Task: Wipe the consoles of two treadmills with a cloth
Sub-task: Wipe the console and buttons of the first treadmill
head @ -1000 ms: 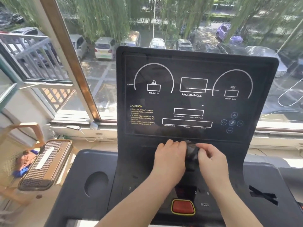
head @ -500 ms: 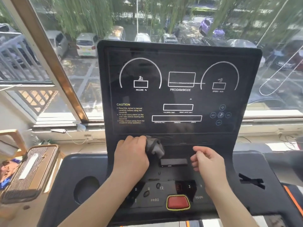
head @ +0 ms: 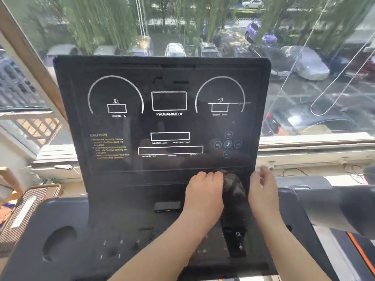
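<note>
Gripping a dark cloth [head: 233, 186], the left hand [head: 203, 193] lay knuckles-up on the console [head: 162, 122], its fingers curled round the bunched fabric. The cloth sat on the strip just below the display's lower edge, right of centre, pressed against the black surface and bulging out from the hand's right side. The right hand [head: 263, 191] was just beside the cloth on its right, at the console's right edge, with fingers loosely extended and pointing far; it held nothing, though blur hid whether its thumb side touched the fabric. The cloth lay between the two hands.

The display stood upright and unlit, showing white arcs, boxes, the words PROGAM/MODE and a yellow CAUTION note at lower left. A small slot [head: 167, 206] sat left of the left wrist. Nearer, between the forearms, a key strip [head: 237, 238] marked 12 showed on the lower panel. A round recess [head: 58, 242] was sunk in the tray at near left. A grey handrail [head: 334, 203] ran off to the right, touching neither hand.

A ribbed basket [head: 26, 216] stood left of the treadmill. Behind the console a window [head: 304, 67] looked down on parked cars [head: 308, 63] and hanging green branches.
</note>
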